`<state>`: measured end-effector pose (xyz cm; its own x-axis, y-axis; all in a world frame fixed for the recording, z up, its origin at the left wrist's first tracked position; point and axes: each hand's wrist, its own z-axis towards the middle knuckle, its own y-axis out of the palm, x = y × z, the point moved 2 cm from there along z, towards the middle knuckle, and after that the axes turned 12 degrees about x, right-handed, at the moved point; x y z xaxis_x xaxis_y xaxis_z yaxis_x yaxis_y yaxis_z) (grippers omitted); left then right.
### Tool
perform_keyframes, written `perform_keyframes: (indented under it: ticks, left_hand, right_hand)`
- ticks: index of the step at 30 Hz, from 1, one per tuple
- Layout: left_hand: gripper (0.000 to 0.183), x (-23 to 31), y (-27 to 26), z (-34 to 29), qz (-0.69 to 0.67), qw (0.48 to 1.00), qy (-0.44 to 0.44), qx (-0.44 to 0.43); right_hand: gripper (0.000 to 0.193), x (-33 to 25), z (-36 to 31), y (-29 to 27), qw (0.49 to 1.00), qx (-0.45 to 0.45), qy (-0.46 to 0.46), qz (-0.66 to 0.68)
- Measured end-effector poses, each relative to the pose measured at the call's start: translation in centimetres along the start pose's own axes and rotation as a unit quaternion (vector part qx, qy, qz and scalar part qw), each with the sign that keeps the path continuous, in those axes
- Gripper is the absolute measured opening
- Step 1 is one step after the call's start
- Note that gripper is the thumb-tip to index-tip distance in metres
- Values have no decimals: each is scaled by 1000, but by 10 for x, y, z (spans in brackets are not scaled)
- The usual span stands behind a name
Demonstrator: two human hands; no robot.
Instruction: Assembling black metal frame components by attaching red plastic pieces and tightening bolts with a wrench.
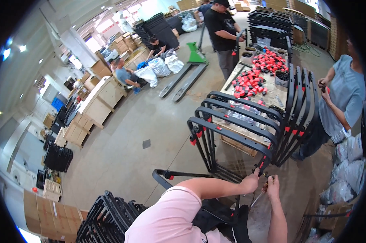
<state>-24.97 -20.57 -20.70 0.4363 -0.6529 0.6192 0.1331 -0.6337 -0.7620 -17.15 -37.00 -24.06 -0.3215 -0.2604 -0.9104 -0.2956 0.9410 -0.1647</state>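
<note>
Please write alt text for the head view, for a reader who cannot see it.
A person in a pink shirt has the left hand on a black frame with red parts, the right hand close beside it. Beyond, a wooden worktable bears heaps of red and black pieces, with a standing co-worker at either side; farther left is a green pallet jack.

Upright black frames (231,133) crowd the near end of the table (268,97), blocking a low, straight reach to the red-and-black parts (272,60); air above the top bars is free. Left hand (251,182) and right hand (273,186) sit close, narrow gap between. Wide floor (122,133) opens leftward. Co-worker (349,89) and plastic bags (353,174) hem in the right.
</note>
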Motion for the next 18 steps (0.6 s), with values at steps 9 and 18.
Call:
perform_keyframes:
  ticks: [9, 18]
  left_hand:
    - [73, -50, 25, 2, -96, 992, 64, 43]
    - [56, -22, -19, 9, 8, 999, 49, 5]
  right_hand:
    - [19, -40, -14, 18, 1000, -29, 0, -2]
    - [24, -69, -19, 13, 997, -9, 45, -56]
